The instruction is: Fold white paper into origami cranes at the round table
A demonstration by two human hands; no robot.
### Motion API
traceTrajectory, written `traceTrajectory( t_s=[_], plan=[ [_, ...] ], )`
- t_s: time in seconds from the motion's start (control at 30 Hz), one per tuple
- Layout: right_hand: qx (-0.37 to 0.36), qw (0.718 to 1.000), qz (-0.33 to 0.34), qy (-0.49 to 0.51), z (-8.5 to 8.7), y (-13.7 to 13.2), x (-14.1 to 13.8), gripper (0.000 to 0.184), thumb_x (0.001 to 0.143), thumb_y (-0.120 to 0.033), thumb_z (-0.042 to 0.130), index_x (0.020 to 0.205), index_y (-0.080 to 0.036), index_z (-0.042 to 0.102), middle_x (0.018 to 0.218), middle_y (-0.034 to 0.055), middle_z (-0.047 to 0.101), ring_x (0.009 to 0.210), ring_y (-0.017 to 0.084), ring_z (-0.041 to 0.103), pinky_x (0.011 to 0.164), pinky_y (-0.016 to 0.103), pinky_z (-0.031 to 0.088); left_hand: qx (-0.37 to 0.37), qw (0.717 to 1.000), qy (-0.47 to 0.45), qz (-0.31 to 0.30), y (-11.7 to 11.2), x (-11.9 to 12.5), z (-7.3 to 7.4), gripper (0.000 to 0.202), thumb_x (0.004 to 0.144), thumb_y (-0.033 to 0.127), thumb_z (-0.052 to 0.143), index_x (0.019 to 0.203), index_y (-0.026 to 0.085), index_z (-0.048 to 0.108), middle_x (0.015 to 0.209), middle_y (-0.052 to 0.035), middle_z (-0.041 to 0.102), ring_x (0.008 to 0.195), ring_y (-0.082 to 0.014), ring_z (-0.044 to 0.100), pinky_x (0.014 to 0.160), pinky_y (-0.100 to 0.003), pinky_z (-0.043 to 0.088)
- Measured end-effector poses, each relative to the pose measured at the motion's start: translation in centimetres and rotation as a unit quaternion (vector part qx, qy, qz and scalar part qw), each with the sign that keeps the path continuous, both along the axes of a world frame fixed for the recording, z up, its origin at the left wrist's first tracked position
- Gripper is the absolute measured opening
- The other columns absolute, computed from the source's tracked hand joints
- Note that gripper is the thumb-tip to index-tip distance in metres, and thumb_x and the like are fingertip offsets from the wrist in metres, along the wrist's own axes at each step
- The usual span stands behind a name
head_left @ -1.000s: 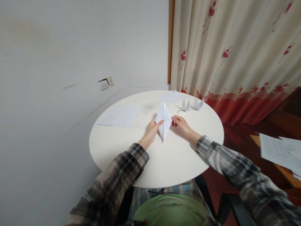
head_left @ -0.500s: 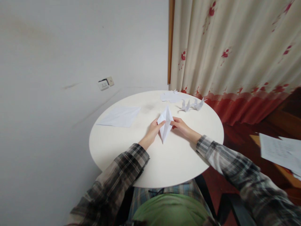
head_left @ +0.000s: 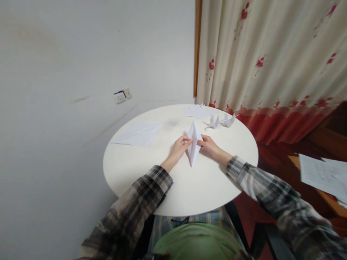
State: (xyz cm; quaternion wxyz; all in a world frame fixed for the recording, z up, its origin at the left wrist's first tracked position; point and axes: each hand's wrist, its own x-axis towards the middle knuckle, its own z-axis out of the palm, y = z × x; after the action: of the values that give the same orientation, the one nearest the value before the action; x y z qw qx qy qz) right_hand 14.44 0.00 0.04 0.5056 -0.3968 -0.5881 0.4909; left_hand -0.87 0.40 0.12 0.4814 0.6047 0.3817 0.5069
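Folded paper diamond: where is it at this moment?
In the head view, the folded paper diamond is held between the left hand and right hand, over the middle of the round table, left of the paper cranes and nearer the wearer.

White wall [head_left: 81,54] beside floral curtain [head_left: 271,54]

it looks like a room at home, given the flowered curtain [head_left: 271,65] and round white table [head_left: 200,191].
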Motion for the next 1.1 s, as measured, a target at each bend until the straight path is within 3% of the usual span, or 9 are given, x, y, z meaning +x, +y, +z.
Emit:
traceTrajectory(
  t_s=[0.37, 0.53, 0.7, 0.9, 1.1],
  plan=[
    [0.015, 1.0, 0.001, -0.008, -0.1, 0.1, 0.1, 0.016, 0.061, -0.027, 0.06, 0.07, -0.013, 0.059, 0.061, -0.0014, 0.056, 0.054, 0.01, 0.045, 0.053, 0.022, 0.035, -0.011, 0.999, 0.009, -0.029, -0.4, 0.2, 0.0, 0.041, 0.055, 0.039, 0.072, 0.081, 0.019, 0.048, 0.064, 0.0047, 0.053, 0.058, -0.0097, 0.05, 0.054, -0.02, 0.035],
    [0.012, 1.0, 0.0, -0.002, -0.1, 0.0, 0.0, 0.017, 0.063, -0.027, 0.06, 0.072, -0.012, 0.06, 0.063, -0.0014, 0.057, 0.056, 0.009, 0.046, 0.055, 0.022, 0.036, -0.011, 1.0, -0.004, -0.027, -0.3, 0.0, 0.0, 0.029, 0.067, 0.043, 0.062, 0.078, 0.018, 0.053, 0.07, 0.0013, 0.056, 0.066, -0.0117, 0.052, 0.059, -0.021, 0.038],
    [0.031, 0.999, 0.007, 0.009, -0.7, 0.5, 0.1, 0.02, 0.061, -0.024, 0.062, 0.078, -0.013, 0.06, 0.072, -0.0002, 0.061, 0.063, 0.011, 0.051, 0.061, 0.023, 0.04, -0.007, 0.999, -0.029, -0.022, -0.1, -0.1, -0.3, 0.024, 0.067, 0.033, 0.065, 0.081, 0.017, 0.054, 0.08, -0.0001, 0.058, 0.077, -0.0127, 0.054, 0.069, -0.023, 0.041],
    [0.051, 0.997, -0.037, 0.045, -1.5, 1.5, 0.2, 0.028, 0.053, -0.016, 0.064, 0.081, -0.016, 0.056, 0.075, -0.0005, 0.063, 0.066, 0.013, 0.055, 0.062, 0.025, 0.044, -0.03, 0.994, -0.088, -0.052, 0.3, 0.1, -0.8, 0.062, 0.061, 0.022, 0.071, 0.116, 0.018, 0.041, 0.101, -0.0076, 0.061, 0.092, -0.0179, 0.058, 0.082, -0.031, 0.043],
    [0.032, 0.994, -0.083, 0.068, -0.7, 1.1, 0.3, 0.034, 0.051, -0.017, 0.065, 0.083, -0.018, 0.054, 0.079, 0.0005, 0.063, 0.066, 0.013, 0.056, 0.061, 0.025, 0.045, -0.073, 0.993, -0.065, -0.071, 0.5, 0.0, -1.2, 0.059, 0.06, 0.023, 0.072, 0.111, 0.014, 0.046, 0.1, -0.0106, 0.064, 0.085, -0.018, 0.061, 0.077, -0.031, 0.046]
  ],
)
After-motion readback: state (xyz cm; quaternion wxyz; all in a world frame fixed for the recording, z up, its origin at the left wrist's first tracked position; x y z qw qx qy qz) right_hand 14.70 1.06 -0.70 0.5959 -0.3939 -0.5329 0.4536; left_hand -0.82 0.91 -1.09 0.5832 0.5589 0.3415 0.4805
